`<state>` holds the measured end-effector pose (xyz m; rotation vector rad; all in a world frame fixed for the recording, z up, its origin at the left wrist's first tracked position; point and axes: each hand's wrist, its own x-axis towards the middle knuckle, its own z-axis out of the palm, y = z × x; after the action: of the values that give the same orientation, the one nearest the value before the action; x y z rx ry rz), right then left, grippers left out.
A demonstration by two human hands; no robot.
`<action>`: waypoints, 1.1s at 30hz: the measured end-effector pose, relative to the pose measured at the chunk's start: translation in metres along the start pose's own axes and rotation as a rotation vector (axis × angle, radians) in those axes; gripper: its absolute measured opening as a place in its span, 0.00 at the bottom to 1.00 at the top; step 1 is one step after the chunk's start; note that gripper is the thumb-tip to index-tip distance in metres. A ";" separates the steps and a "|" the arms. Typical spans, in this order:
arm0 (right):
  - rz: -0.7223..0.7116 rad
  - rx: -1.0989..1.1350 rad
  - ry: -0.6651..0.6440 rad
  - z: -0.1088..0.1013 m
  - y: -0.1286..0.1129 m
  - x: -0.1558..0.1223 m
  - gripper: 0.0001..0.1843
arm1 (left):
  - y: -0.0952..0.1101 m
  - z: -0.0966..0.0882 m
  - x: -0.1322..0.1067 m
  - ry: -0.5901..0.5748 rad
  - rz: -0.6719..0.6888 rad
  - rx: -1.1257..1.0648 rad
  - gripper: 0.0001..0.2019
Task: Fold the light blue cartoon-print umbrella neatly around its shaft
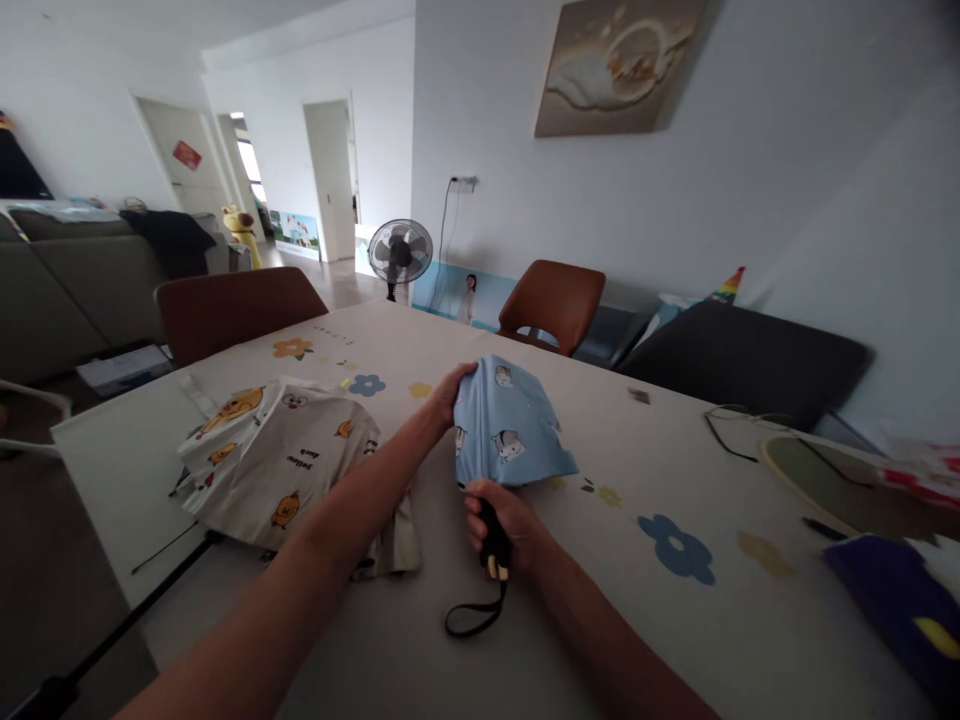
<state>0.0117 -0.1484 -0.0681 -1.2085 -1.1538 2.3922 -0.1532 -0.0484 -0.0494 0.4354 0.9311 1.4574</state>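
Note:
A light blue folding umbrella (pixel 514 425) with small animal prints lies over the flowered tablecloth. My right hand (pixel 504 525) is closed round its black handle, and a black wrist strap (pixel 474 612) dangles from the handle onto the table. My left hand (pixel 448 393) grips the far top edge of the blue canopy, fingers curled over the fabric. To the left lies a cream umbrella (pixel 289 460) printed with yellow ducks, partly collapsed, touching my left forearm.
The table (pixel 675 620) carries a cable (pixel 731 435) and a round green object (pixel 832 485) at the right, plus a dark purple item (pixel 900 600). Brown chairs (pixel 553 300) (pixel 232 308) stand behind it, a fan (pixel 400 252) beyond, a sofa (pixel 60 280) at left.

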 end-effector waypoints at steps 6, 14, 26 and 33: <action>-0.052 -0.079 0.131 0.009 0.001 -0.001 0.15 | 0.026 0.011 -0.017 0.427 0.445 0.578 0.11; -0.103 -0.023 0.091 0.009 -0.001 -0.004 0.13 | 0.007 0.087 -0.026 -0.298 0.695 1.732 0.16; -0.039 0.040 -0.029 -0.002 -0.003 0.000 0.13 | -0.026 0.128 0.013 -0.911 0.255 2.230 0.12; -0.011 0.062 -0.022 0.000 -0.007 -0.003 0.14 | -0.004 0.136 0.009 -0.911 0.504 1.822 0.04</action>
<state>0.0124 -0.1454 -0.0618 -1.1568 -1.0817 2.4202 -0.0492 -0.0030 0.0263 2.5051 1.1380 0.1976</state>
